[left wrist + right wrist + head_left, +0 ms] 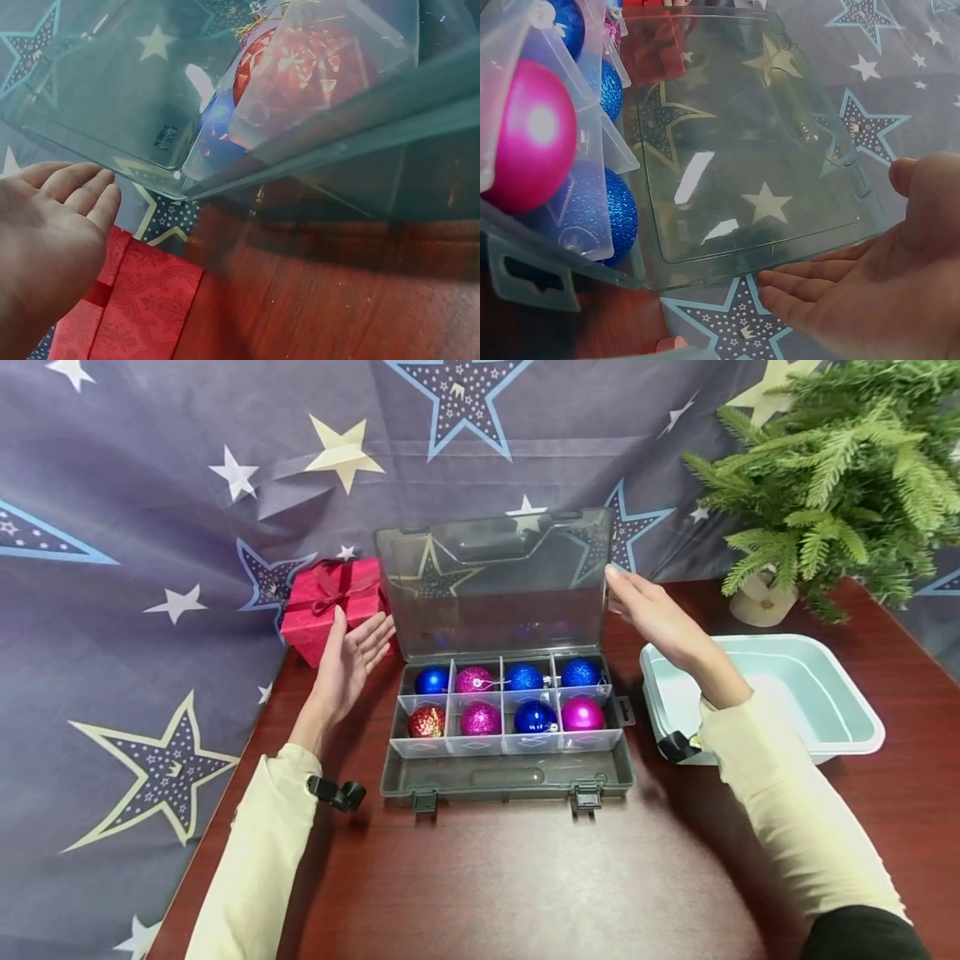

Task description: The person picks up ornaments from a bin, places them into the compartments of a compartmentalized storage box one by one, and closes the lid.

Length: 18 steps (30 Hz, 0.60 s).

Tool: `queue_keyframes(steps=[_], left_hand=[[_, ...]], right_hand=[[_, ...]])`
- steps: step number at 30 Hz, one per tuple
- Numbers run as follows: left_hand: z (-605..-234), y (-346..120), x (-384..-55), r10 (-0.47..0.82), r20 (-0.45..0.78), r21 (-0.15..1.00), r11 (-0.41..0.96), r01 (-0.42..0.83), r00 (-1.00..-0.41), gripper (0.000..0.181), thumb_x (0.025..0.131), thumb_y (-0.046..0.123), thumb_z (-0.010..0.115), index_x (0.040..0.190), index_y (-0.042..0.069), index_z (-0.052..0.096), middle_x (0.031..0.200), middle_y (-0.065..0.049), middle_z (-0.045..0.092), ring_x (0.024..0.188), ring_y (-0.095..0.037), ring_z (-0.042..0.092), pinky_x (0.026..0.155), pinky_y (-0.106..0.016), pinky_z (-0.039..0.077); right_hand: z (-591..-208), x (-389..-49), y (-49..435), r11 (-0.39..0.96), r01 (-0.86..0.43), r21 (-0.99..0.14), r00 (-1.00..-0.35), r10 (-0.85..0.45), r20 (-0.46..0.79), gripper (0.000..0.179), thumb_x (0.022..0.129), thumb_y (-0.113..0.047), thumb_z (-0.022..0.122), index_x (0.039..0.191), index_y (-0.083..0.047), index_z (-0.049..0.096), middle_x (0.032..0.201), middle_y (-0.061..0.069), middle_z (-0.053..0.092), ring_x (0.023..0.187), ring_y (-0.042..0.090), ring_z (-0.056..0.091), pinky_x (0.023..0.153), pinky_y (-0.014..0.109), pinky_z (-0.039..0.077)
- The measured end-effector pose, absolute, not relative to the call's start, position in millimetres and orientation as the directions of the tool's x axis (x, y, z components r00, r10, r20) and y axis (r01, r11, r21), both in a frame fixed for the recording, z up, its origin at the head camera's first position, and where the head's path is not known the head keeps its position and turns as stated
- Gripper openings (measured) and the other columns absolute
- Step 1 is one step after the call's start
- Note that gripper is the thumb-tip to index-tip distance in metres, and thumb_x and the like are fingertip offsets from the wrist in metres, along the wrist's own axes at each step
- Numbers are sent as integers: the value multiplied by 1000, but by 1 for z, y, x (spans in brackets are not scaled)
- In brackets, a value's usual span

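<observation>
A clear grey plastic case (510, 775) lies on the table with its lid (498, 602) raised upright. Dividers split it into compartments that hold several baubles: a red patterned one (427, 722), glittery pink ones such as this pink bauble (481, 719), a shiny blue bauble (536, 717) and a glossy pink bauble (536, 135). My left hand (348, 660), fingers straight, is held left of the lid, its fingertips close to the lid's edge in the left wrist view. At the lid's right edge is my right hand (652, 614), fingers extended, fingertips right by the rim in the right wrist view.
Behind my left hand sits a red gift box (330, 610) with a ribbon. A pale blue basin (847, 718) stands right of the case, under my right forearm. An artificial fir tree (832, 502) with a wooden base is at the back right, before a star-patterned cloth (180, 485).
</observation>
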State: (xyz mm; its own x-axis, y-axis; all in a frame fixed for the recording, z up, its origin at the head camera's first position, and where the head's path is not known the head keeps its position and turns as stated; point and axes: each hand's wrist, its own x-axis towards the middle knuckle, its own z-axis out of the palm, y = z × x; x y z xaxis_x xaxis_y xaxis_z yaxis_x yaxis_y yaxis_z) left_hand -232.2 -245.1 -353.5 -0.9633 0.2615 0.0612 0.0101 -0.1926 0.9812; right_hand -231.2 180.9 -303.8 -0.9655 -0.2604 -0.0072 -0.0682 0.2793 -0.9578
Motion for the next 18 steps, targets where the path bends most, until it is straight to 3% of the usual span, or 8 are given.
queue_keyframes(steps=[11,18], left_hand=[[-357,-249,-215,283,154,981,-162,111,-947,99,104,71,19,159,-12,18,165,-30,19,155,-35,16,125,-37,17],[-358,-250,-203,290,197,979,-113,170,-937,102,103,73,18,157,-13,20,163,-32,21,155,-36,17,124,-37,18]], right_hand=[[-307,-205,188,307,-167,-937,-952,-299,72,66,114,-42,31,160,6,28,163,25,32,150,38,30,122,50,23],[-311,-192,190,349,-240,-906,-937,-328,122,59,115,-39,25,162,-3,31,163,20,33,150,36,30,121,51,24]])
